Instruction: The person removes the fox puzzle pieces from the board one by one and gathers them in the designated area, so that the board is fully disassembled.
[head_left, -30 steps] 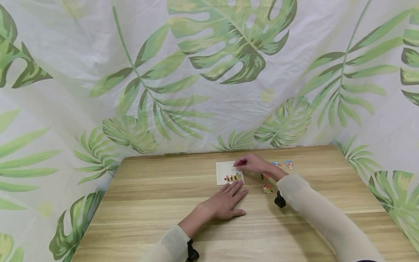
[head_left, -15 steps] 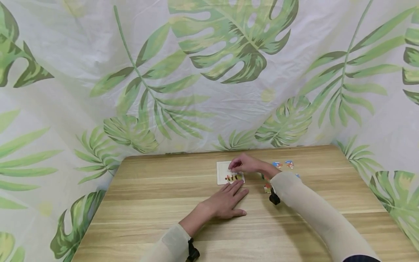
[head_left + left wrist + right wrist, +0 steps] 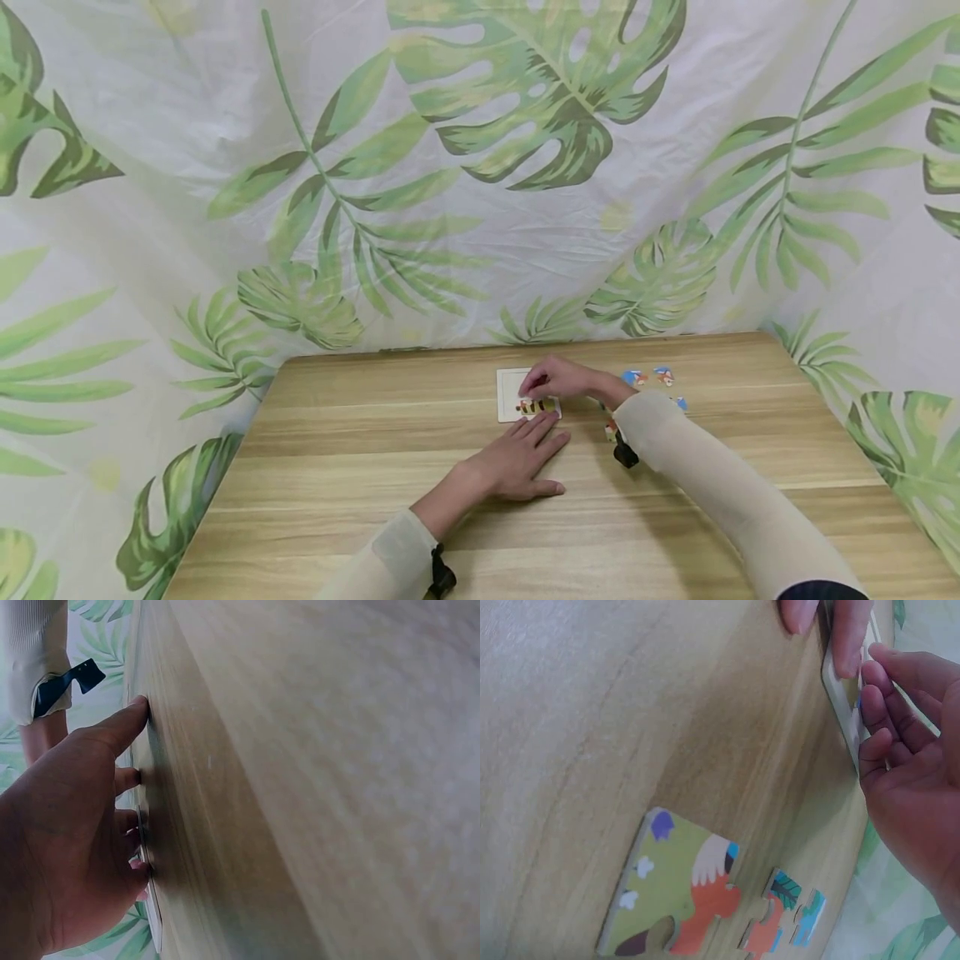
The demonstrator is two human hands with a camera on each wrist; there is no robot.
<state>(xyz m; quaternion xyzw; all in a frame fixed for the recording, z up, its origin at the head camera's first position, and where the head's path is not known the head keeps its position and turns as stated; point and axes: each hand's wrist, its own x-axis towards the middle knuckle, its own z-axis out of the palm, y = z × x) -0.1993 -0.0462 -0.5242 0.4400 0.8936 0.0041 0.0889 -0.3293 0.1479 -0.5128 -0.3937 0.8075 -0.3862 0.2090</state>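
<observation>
A white puzzle tray [image 3: 506,398] lies near the table's far edge, with assembled jigsaw pieces [image 3: 534,407] along its near side. My left hand [image 3: 510,468] is spread flat, its fingertips at the tray's near edge. In the left wrist view the left hand [image 3: 75,825] has its fingertips down at the tray's edge [image 3: 154,915]. Over the tray, my right hand [image 3: 564,378] pinches a puzzle piece, mostly hidden by the fingers. The right wrist view shows the right hand [image 3: 907,727] with curled fingers low at the tray [image 3: 844,712].
Loose puzzle pieces [image 3: 664,376] lie on the wooden table [image 3: 360,467] right of the tray, some partly behind the right forearm. One green and orange piece [image 3: 679,889] shows large in the right wrist view. A leaf-patterned cloth [image 3: 450,250] hangs behind the table.
My right hand has moved left and slightly down over the tray, its fingertips closer to the assembled pieces. The left hand has stayed in place.
</observation>
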